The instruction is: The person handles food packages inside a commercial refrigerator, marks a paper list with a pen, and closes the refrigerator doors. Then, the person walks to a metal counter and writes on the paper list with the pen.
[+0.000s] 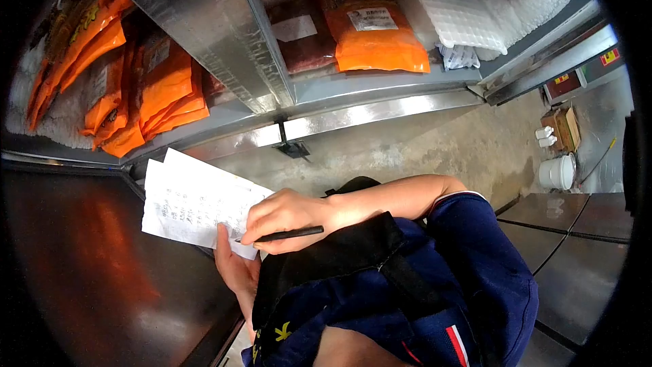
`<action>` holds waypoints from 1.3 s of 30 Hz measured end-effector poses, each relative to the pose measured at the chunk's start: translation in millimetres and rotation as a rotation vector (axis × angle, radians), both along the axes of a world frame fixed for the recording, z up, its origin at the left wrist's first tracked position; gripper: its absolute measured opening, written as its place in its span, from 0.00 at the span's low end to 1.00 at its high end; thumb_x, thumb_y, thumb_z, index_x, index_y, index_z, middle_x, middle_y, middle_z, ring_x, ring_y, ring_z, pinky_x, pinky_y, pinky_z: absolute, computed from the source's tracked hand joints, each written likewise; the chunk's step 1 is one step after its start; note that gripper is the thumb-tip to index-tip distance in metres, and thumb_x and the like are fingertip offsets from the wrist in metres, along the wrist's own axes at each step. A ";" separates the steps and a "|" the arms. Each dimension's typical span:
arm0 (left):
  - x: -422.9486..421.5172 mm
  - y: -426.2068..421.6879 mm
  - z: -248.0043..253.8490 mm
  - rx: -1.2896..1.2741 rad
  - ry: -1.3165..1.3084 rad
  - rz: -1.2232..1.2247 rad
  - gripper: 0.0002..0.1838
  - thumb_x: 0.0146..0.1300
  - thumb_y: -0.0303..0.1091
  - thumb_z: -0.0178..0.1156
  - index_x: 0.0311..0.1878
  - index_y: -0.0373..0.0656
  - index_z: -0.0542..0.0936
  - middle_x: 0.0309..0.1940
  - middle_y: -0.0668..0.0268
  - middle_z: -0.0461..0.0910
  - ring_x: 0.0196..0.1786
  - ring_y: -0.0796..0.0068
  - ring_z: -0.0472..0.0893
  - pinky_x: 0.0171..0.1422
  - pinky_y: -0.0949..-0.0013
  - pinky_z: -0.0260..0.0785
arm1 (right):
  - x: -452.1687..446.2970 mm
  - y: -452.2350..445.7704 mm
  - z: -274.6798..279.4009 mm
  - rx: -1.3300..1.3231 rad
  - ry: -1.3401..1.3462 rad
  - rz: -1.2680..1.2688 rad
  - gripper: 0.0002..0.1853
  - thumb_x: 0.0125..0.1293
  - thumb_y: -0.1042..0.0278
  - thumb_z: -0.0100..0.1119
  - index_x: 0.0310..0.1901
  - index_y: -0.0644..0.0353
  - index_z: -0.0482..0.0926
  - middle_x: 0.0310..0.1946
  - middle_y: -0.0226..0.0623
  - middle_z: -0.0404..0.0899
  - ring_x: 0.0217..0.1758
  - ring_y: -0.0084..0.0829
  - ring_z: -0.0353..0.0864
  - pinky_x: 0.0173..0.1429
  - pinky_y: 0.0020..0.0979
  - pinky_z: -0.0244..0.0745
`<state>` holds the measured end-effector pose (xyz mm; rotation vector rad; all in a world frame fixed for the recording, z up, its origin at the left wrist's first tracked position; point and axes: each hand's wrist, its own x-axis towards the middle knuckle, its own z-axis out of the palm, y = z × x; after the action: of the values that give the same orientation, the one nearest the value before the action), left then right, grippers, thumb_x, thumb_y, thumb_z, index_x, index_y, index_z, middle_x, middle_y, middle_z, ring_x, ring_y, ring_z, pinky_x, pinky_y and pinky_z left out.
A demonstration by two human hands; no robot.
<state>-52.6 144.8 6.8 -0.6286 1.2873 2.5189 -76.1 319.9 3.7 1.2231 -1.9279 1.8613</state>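
Observation:
My right hand [288, 216] is closed around a black pen [299, 233], its tip resting low on a sheet of white paper [193, 207]. Rows of handwriting cover part of the sheet, too small to read. A second sheet edge shows behind it, so the paper is folded or doubled. Beneath the pen hand, my left hand [234, 268] grips the paper's near edge, thumb on top; its other fingers are hidden under the sheet.
Opened freezer compartments hold orange bags [380, 37], a dark red pack [303, 34] and a white textured pack [451, 7]. A dark metal door [102, 258] stands at left. On the floor at right are a white bucket [557, 172] and a cardboard box [562, 129].

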 end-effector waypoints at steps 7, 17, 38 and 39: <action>-3.5 -1.4 -3.9 -0.043 -0.019 0.032 0.20 0.69 0.36 0.44 0.59 0.34 0.62 0.52 0.57 0.71 0.55 0.66 0.73 0.58 0.64 0.65 | 0.2 3.5 2.2 -0.017 -0.068 -0.139 0.06 0.52 0.76 0.60 0.33 0.59 0.78 0.27 0.32 0.77 0.30 0.32 0.79 0.30 0.29 0.72; -4.4 1.7 -4.2 -0.023 0.008 0.042 0.21 0.69 0.37 0.44 0.58 0.32 0.63 0.52 0.57 0.71 0.55 0.66 0.72 0.59 0.63 0.63 | -0.9 10.1 2.0 -0.037 -0.077 -0.089 0.05 0.55 0.74 0.58 0.35 0.60 0.74 0.29 0.37 0.76 0.30 0.36 0.78 0.30 0.31 0.71; -11.4 4.1 0.5 -0.402 0.263 -0.251 0.21 0.71 0.37 0.39 0.59 0.32 0.63 0.55 0.56 0.70 0.58 0.67 0.71 0.62 0.64 0.63 | -7.2 9.8 -0.2 0.143 -0.007 -0.132 0.06 0.47 0.79 0.60 0.30 0.61 0.76 0.26 0.36 0.75 0.30 0.35 0.78 0.32 0.32 0.73; -11.2 4.1 -1.6 -0.215 0.180 -0.156 0.21 0.71 0.37 0.39 0.59 0.32 0.63 0.55 0.56 0.70 0.58 0.66 0.70 0.62 0.64 0.63 | -6.2 8.8 0.7 0.161 0.005 -0.132 0.07 0.47 0.79 0.60 0.30 0.61 0.76 0.26 0.37 0.75 0.30 0.35 0.78 0.32 0.32 0.73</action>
<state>-63.8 148.9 5.2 -0.3327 1.6177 2.3740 -82.3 328.7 4.4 1.1114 -2.1348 1.6651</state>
